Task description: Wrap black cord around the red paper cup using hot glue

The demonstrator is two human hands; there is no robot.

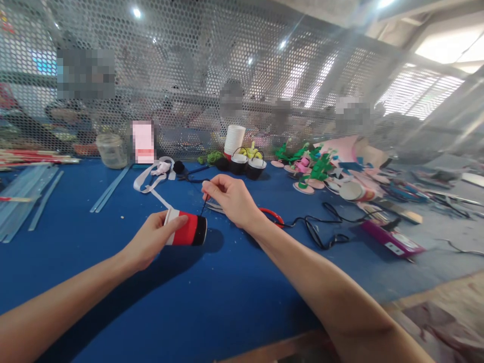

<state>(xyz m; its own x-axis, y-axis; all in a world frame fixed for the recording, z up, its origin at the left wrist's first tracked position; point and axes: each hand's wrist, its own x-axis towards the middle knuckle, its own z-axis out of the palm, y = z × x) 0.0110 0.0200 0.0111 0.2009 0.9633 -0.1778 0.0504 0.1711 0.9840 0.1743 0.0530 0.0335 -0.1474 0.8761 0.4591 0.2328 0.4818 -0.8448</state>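
My left hand (pixel 151 238) is closed around a small paper cup (pixel 187 229) that lies on its side just above the blue table. Red and black bands wrap the cup, and its end by my palm is white. Pinched in the fingertips of my right hand (pixel 235 199) is a thin black cord (pixel 204 205), which runs taut down to the cup's black band. A white ribbon (pixel 141 180) trails from the table to the cup's white end. Scissors with a red handle (pixel 273 217) lie partly hidden behind my right wrist.
Behind my hands stand black-and-white cups (pixel 239 165) with handles and a stack of white cups (pixel 235 137). Green craft pieces (pixel 319 174) lie to their right. A glass jar (pixel 111 151) and clear sticks (pixel 24 196) are left. A purple box (pixel 393 239) with a black cable sits right.
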